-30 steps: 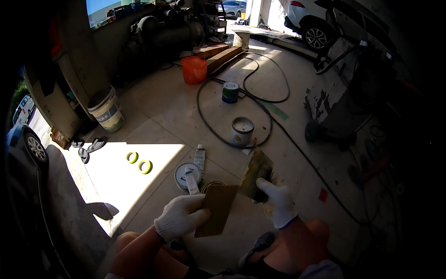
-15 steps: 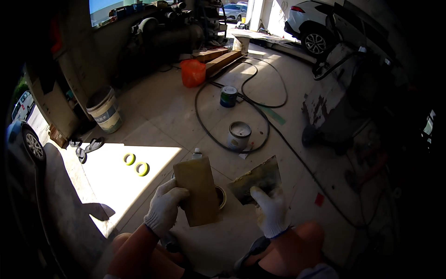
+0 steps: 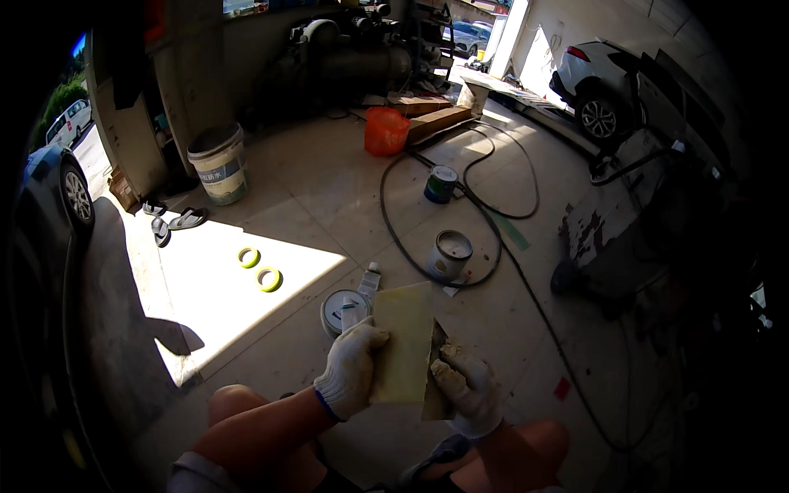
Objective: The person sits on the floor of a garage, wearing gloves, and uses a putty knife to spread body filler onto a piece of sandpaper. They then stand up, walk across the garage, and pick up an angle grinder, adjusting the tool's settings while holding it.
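My left hand [image 3: 350, 374], in a white knit glove, grips a flat rectangular yellowish board [image 3: 401, 345] by its left side, thumb across the front. Gloved as well, my right hand [image 3: 475, 394] holds a thin dark putty scraper [image 3: 437, 404], with pale putty-like smears on the glove's fingertips. The scraper sits at the board's right edge, and part of it is hidden behind the board and my fingers. Just beyond my left hand stands a round lidded can [image 3: 343, 312], with a white tube [image 3: 370, 281] lying beside it on the floor.
An open paint can [image 3: 450, 255] and a smaller dark can [image 3: 440, 186] stand ahead amid a looped black hose [image 3: 385, 209]. Two tape rolls [image 3: 269, 279], sandals [image 3: 189, 218] and a large bucket [image 3: 220, 177] are left. An orange bag [image 3: 386, 131] lies farther back.
The board and scraper, held apart before, are now brought together, the scraper at the board's right edge. The view has shifted, and the lidded can behind the board now shows.
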`<state>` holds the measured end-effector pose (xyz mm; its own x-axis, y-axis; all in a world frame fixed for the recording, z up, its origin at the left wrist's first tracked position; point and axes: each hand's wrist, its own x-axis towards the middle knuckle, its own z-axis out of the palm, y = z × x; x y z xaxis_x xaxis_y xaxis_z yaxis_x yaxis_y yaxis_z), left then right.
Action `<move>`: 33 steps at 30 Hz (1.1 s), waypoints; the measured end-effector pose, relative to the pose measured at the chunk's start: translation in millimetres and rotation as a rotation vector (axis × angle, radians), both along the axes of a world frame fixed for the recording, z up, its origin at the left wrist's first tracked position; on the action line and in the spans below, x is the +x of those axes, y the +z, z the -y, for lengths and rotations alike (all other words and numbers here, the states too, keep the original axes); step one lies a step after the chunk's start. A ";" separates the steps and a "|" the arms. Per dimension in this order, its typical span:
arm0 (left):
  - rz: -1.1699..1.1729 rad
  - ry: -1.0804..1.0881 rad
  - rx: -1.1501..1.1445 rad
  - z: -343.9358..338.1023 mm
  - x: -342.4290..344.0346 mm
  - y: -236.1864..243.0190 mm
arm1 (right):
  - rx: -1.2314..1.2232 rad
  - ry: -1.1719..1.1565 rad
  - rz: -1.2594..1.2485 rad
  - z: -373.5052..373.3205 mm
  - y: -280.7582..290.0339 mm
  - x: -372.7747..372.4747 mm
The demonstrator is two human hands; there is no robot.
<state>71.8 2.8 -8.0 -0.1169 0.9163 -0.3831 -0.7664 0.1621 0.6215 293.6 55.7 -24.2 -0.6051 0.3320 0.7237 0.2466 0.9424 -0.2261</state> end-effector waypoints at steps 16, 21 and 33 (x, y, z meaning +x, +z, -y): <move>-0.094 0.004 0.073 20.4 -9.8 -15.1 | -0.026 -0.143 0.055 -18.6 -33.1 -18.4; -0.025 0.024 0.118 22.7 -9.2 1.1 | -0.122 -0.287 -0.034 -23.3 -42.0 -18.9; 0.076 -0.074 -0.043 20.1 5.1 -18.7 | -0.059 -0.181 -0.066 -7.9 -27.2 -40.2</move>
<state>76.9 -17.3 -26.7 -0.0189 0.9040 -0.4271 -0.7960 0.2449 0.5536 253.4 63.6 -51.4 -0.4838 0.4737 0.7359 0.3938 0.8687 -0.3004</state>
